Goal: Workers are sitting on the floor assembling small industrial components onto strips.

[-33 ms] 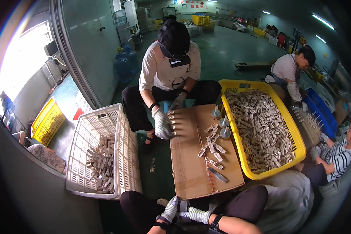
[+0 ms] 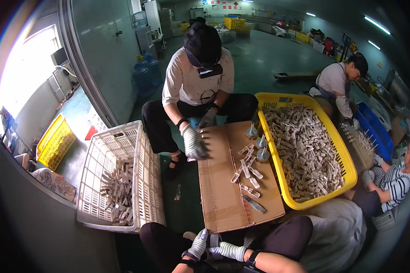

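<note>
My left hand (image 2: 198, 244), in a white striped glove, is over my lap near the front edge of a flat cardboard box (image 2: 223, 200). Its fingers point up and are drawn together. My right hand (image 2: 229, 250), gloved alike, lies close beside it, fingers bent in toward the left. A greyish piece shows between the two hands; I cannot make out what it is. On the cardboard lie several whitish plastic clips (image 2: 246, 168), resembling clothes pegs. Nearer me is a slim dark grey tool (image 2: 254, 204). Three small nozzle bottles (image 2: 262, 155) stand along the right edge.
Opposite me sits a person whose gloved hand (image 2: 194, 144) is at the box's left edge. Left of the box stands a white crate (image 2: 87, 191) with clips; on its right, a yellow basket (image 2: 300, 205) heaped with them. Two more people work at right, near a blue bin (image 2: 373, 132).
The gloved hand of the person opposite has shifted slightly right over the cardboard's left edge and is blurred. My own hands stay where they were.
</note>
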### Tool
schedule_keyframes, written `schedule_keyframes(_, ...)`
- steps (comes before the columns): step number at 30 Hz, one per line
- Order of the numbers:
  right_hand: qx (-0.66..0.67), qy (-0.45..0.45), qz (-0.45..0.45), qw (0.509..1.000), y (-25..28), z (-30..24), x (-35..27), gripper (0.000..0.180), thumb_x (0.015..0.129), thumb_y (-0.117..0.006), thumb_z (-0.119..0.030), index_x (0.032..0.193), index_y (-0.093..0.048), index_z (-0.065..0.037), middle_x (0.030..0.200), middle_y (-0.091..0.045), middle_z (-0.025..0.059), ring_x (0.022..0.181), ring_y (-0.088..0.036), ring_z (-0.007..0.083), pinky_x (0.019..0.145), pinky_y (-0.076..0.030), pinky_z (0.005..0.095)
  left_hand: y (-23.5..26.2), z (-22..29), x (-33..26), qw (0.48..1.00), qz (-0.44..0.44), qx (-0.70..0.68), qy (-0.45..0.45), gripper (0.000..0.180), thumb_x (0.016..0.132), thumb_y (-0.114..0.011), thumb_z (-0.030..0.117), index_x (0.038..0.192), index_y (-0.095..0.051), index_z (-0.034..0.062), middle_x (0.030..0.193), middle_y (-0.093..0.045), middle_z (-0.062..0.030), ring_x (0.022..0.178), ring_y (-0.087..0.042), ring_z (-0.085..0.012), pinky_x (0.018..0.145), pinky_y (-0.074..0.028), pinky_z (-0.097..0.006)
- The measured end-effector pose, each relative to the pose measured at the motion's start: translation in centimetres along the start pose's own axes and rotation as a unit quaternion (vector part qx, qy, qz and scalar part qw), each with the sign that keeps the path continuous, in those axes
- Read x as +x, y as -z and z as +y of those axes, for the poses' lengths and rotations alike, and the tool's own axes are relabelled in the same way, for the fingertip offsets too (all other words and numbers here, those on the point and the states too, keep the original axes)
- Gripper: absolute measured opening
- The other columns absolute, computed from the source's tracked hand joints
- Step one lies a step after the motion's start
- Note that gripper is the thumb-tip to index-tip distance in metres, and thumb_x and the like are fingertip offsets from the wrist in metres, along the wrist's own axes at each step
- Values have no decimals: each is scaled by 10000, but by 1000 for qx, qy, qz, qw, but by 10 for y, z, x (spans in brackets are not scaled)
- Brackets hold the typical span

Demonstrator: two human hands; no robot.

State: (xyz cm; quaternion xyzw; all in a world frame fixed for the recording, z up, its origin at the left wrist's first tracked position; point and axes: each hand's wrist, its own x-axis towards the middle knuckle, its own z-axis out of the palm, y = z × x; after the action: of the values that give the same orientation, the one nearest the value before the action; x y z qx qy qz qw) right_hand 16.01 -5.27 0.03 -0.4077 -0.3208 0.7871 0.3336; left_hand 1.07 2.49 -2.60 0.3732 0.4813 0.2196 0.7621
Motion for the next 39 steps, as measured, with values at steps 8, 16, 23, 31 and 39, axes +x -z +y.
schedule_keyframes(8,-119,36,36,992,3,5,1,318,928,-642,-247,1172,-633,-44,1073,-668,33,973,-575,153,885,-470,308,-5,2,-2,1000,-3,-27,7,489,995,-459,476,1244,-562,68,1130,-628,-40,1021,-577,-157,943,-459,-331)
schedule_keyframes(16,-110,38,6,993,9,10,4,380,953,-588,-231,1289,-542,-58,1239,-585,43,1131,-510,163,990,-409,315,-7,3,0,999,-11,-36,2,444,1002,-465,441,1248,-564,85,1134,-636,-51,995,-606,-167,907,-497,-329)
schedule_keyframes(23,-73,32,-15,997,16,28,11,421,969,-561,-228,1357,-507,-74,1357,-546,50,1233,-484,176,1054,-381,321,-1,-3,4,1000,-11,-20,0,442,1006,-454,442,1239,-565,83,1124,-637,-52,982,-606,-164,902,-498,-322)
schedule_keyframes(31,-100,37,6,994,12,17,7,420,962,-567,-260,1334,-526,-70,1321,-573,48,1209,-503,177,1059,-381,322,-5,0,1,1000,-4,-24,-9,517,990,-466,489,1278,-558,70,1159,-625,-40,1054,-567,-158,952,-447,-321)
schedule_keyframes(39,-35,30,-12,999,14,26,12,406,958,-580,-267,1311,-555,-68,1263,-613,30,1173,-534,176,1051,-394,313,-10,12,-5,1000,-4,3,-4,480,1003,-448,466,1242,-571,68,1141,-623,-40,1044,-565,-153,949,-448,-322)
